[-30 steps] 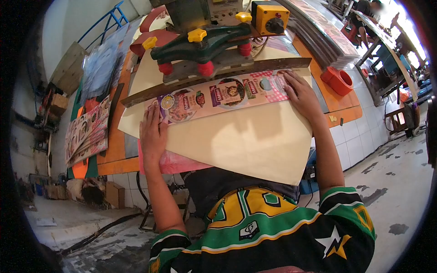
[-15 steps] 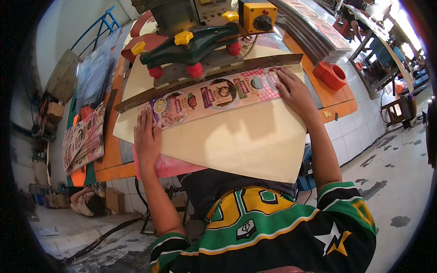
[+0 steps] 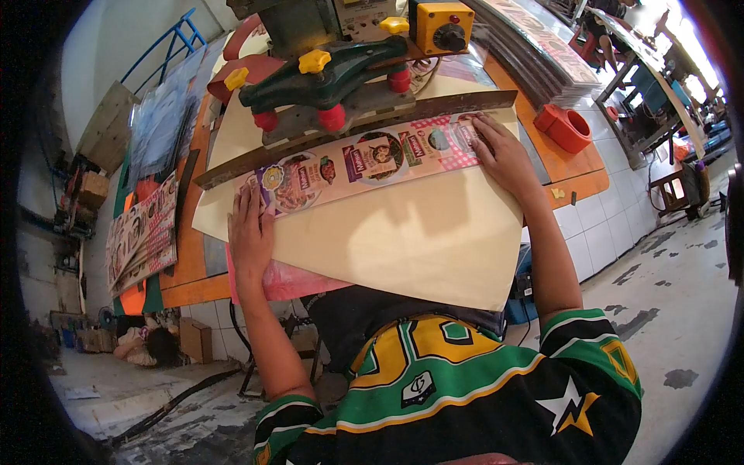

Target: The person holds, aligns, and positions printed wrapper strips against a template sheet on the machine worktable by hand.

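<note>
A long printed strip (image 3: 341, 171) with food pictures lies on a cream sheet (image 3: 403, 232), its far side along a metal bar (image 3: 356, 133). My left hand (image 3: 250, 229) rests flat over the strip's left end, fingers stretched out. At the right end, my right hand (image 3: 500, 151) lies with extended fingers on the strip and sheet. Above the bar stands a machine with a dark green clamp arm (image 3: 333, 76), yellow knobs and red feet. Whatever is under the palms is hidden.
An orange-edged table (image 3: 577, 174) carries a red tape dispenser-like holder (image 3: 562, 128) on the right. Printed sheets (image 3: 143, 232) are stacked at the left, more stacked panels (image 3: 535, 46) at the back right. A yellow control box (image 3: 442, 27) sits on the machine. Another person (image 3: 151, 346) is low at left.
Both hands and the strip stay almost in place. The view has shifted very slightly. The person at lower left has changed posture a little.
</note>
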Available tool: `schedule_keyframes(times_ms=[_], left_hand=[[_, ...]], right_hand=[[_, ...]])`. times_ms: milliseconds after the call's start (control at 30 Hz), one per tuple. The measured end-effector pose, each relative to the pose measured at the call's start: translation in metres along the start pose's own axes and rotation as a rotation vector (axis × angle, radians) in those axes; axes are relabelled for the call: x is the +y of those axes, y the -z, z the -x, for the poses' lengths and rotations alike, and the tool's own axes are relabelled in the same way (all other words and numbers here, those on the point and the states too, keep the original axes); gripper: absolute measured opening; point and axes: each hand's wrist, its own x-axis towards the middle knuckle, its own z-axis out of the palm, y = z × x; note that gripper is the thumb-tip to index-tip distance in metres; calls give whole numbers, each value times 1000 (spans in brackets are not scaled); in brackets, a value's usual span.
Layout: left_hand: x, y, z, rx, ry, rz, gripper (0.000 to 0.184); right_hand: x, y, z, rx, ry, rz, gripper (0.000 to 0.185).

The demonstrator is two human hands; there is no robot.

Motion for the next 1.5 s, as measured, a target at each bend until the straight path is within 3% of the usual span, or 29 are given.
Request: schedule_keyframes(times_ms=[1500], left_hand=[[2, 2, 0, -22, 15, -1, 58]], right_hand=[[-2, 3, -1, -31, 23, 35, 49]])
